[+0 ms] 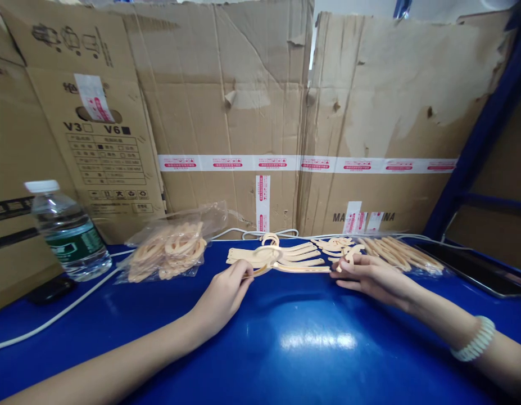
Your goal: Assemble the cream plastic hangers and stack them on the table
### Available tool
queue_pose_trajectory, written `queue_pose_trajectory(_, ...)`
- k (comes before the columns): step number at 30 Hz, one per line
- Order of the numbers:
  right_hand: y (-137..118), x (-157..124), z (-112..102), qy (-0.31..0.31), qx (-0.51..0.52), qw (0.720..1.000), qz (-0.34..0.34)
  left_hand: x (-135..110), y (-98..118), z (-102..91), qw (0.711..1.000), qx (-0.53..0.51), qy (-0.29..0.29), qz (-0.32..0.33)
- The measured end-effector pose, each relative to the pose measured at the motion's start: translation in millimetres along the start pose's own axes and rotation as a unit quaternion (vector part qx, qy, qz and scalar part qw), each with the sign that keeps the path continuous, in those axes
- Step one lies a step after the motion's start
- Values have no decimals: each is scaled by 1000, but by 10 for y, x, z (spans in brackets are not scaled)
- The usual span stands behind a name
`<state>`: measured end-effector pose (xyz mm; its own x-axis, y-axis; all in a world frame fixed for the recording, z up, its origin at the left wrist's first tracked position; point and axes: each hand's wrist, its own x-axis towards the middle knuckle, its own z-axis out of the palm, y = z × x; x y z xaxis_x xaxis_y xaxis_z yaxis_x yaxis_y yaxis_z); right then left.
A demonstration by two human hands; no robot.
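Between my hands, a beige plastic hanger (300,269) is raised just above the blue table, its two arms spread sideways. My left hand (220,298) pinches the end of its left arm. My right hand (376,279) is closed around a small curved beige piece (348,260), with the fingertips by the hanger's right end; whether they also grip that end I cannot tell. Directly behind lie several loose hanger arms (247,255) in a row, partly hidden by the hanger. A little pile of curved beige pieces (334,244) rests beyond my right fingers.
At left stand a water bottle (72,242) and a clear bag of beige loops (171,250). Another bag of long beige parts (401,254) lies at right, beside a dark flat device (475,271). A white cable (70,306) crosses the table (260,360). Cardboard (226,112) walls the back.
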<state>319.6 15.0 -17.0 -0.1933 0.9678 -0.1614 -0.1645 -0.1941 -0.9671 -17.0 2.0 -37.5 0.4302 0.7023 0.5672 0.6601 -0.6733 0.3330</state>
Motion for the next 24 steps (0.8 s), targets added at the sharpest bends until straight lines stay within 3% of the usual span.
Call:
queue_pose_trajectory(3, -56, -50, 55, -17, 38, 999, 18, 6, 1, -1, 999, -39, 27, -1)
queue_pose_trajectory(8, -101, -133, 145, -35, 62, 997, 14, 11, -5, 6, 995, -98, 21, 7)
queue_pose_trajectory(24, -59, -175, 238, -31, 29, 999, 21, 5, -4, -8, 998, -41, 15, 40)
